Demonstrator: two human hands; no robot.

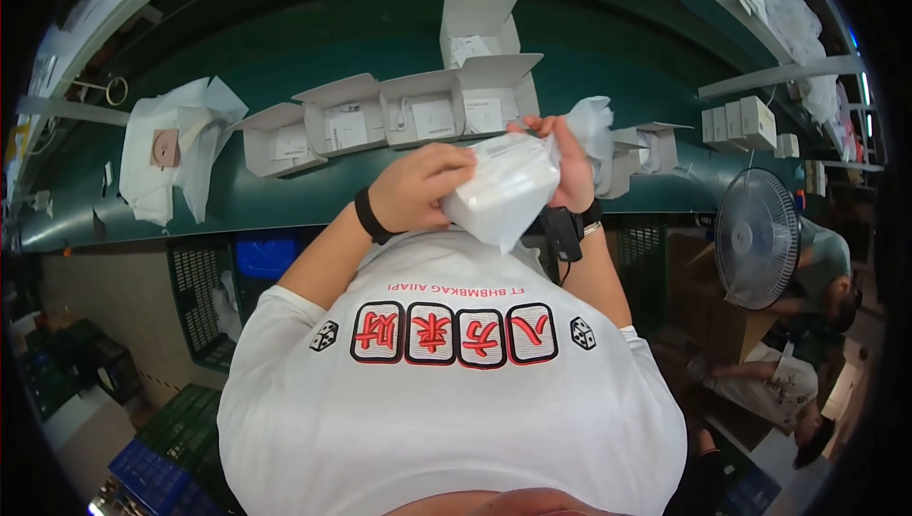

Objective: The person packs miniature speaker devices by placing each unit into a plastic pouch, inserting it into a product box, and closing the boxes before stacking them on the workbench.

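Between my hands, close to my chest, is a white object wrapped in a translucent plastic bag [508, 188]. My left hand [418, 185] grips its left side, the thumb below and the fingers over the top. On the opposite side my right hand [568, 164] closes around the bag's upper right edge. What lies inside the wrapping cannot be made out. Just beyond my hands stand open white boxes [421, 115] in a row, with papers inside. One more open box [480, 27] sits behind them. Another bagged item [593, 131] lies just right of my right hand.
A stack of white plastic bags [152, 150] lies at the table's left. Closed white boxes [736, 124] stand at the right, near a fan [757, 238]. Another open box [655, 147] is on the green table [366, 36]. Two people are at the lower right.
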